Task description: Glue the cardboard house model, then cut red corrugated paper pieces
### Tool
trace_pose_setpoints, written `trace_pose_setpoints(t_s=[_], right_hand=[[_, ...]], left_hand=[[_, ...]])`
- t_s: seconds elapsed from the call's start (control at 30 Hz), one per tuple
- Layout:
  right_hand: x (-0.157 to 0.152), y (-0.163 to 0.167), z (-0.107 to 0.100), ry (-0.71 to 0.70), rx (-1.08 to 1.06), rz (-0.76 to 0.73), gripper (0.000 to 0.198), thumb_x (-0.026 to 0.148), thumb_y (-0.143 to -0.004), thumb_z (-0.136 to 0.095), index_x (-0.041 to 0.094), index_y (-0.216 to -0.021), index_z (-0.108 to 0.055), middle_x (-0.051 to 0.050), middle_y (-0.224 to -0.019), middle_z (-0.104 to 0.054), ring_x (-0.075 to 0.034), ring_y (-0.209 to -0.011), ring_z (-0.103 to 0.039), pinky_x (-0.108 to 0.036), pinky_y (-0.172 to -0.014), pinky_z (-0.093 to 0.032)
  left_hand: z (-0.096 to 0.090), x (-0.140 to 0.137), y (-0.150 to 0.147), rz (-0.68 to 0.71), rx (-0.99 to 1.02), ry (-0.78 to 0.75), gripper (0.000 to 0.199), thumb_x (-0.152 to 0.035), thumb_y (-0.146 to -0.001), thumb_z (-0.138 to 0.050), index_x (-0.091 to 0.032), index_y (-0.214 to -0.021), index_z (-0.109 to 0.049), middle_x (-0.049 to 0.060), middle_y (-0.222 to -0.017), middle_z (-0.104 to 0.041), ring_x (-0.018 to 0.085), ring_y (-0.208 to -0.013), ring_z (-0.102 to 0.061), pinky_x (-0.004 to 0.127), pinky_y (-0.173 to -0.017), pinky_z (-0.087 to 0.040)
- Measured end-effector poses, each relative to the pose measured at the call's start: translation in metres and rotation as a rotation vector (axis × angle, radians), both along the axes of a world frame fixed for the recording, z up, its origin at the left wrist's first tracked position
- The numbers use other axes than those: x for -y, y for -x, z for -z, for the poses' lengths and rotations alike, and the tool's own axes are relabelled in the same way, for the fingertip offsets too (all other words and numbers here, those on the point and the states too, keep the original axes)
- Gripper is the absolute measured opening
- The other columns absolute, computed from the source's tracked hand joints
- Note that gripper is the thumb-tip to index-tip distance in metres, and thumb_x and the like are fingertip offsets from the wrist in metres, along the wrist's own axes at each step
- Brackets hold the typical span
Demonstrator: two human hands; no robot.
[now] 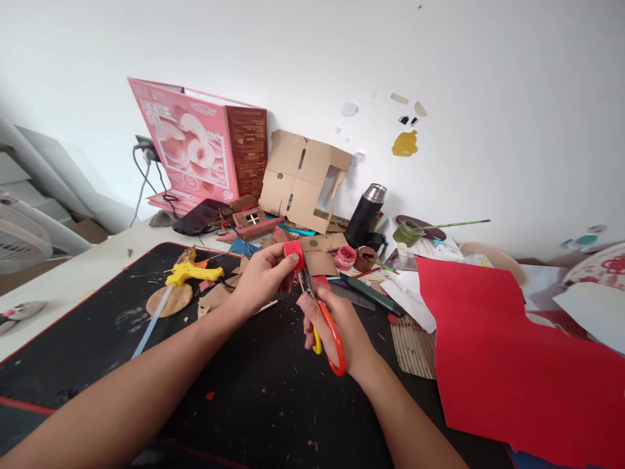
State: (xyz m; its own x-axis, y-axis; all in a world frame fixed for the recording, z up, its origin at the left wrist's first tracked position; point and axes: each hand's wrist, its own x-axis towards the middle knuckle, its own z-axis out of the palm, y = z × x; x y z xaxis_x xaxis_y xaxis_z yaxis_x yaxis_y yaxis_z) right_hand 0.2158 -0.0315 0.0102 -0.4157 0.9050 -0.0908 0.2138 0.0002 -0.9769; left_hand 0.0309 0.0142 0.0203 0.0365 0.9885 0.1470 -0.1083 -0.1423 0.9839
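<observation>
Between the thumb and fingers of my left hand [263,273] is a small piece of red corrugated cardboard [293,251], held up over the middle of the work mat. My right hand [344,326] grips a pair of scissors [336,339] with orange and yellow handles. The blades point up and away from me and meet the lower right edge of the red piece. Whether they are parted cannot be made out. A tiny red scrap [209,395] lies on the black mat [254,410] below my hands.
A yellow glue gun [195,270] rests on a round disc at left. Behind stand a pink box [195,143], cut cardboard [305,176] and a black thermos [364,215]. Paint jars [345,258] and a green utility knife [374,294] lie beyond my hands. Red sheet [517,365] covers the right.
</observation>
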Motion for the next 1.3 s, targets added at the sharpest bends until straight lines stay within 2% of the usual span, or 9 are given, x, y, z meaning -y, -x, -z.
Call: trace_pose_setpoints(t_s=[0.2, 0.37, 0.7, 1.3], right_hand=[[-0.0012, -0.0007, 0.0006, -0.014, 0.007, -0.005, 0.044, 0.066, -0.101, -0.067, 0.022, -0.096, -0.06, 0.005, -0.065, -0.062, -0.014, -0.047, -0.066, -0.023, -0.049, -0.051], [-0.0011, -0.002, 0.0018, -0.021, 0.025, -0.002, 0.044, 0.065, -0.102, -0.067, 0.022, -0.094, -0.059, 0.004, -0.067, -0.063, -0.014, -0.048, -0.068, -0.022, -0.05, -0.05], [-0.0014, -0.0019, 0.0029, -0.013, 0.043, 0.005, 0.046, 0.065, -0.103, -0.066, 0.023, -0.087, -0.053, 0.005, -0.064, -0.062, -0.014, -0.045, -0.066, -0.022, -0.047, -0.048], [-0.0019, -0.0026, 0.0062, -0.023, 0.053, 0.02, 0.046, 0.067, -0.104, -0.062, 0.023, -0.091, -0.055, 0.005, -0.062, -0.061, -0.013, -0.043, -0.064, -0.021, -0.045, -0.047]], left_hand=[[-0.0021, 0.0022, -0.0008, 0.012, 0.005, 0.017, 0.038, -0.053, -0.08, -0.081, -0.019, -0.084, -0.065, -0.006, -0.053, -0.059, 0.01, -0.041, -0.051, 0.022, -0.042, -0.041], [-0.0037, 0.0028, -0.0011, 0.017, -0.027, 0.033, 0.038, -0.053, -0.08, -0.08, -0.018, -0.089, -0.069, -0.006, -0.051, -0.058, 0.011, -0.041, -0.051, 0.022, -0.041, -0.04], [-0.0024, 0.0031, -0.0012, 0.014, -0.047, 0.036, 0.035, -0.052, -0.081, -0.079, -0.019, -0.085, -0.067, -0.005, -0.05, -0.058, 0.012, -0.041, -0.052, 0.022, -0.041, -0.04], [0.0027, 0.0016, -0.0016, 0.014, -0.056, 0.044, 0.035, -0.053, -0.086, -0.076, -0.019, -0.084, -0.065, -0.004, -0.052, -0.06, 0.012, -0.041, -0.054, 0.022, -0.041, -0.04]])
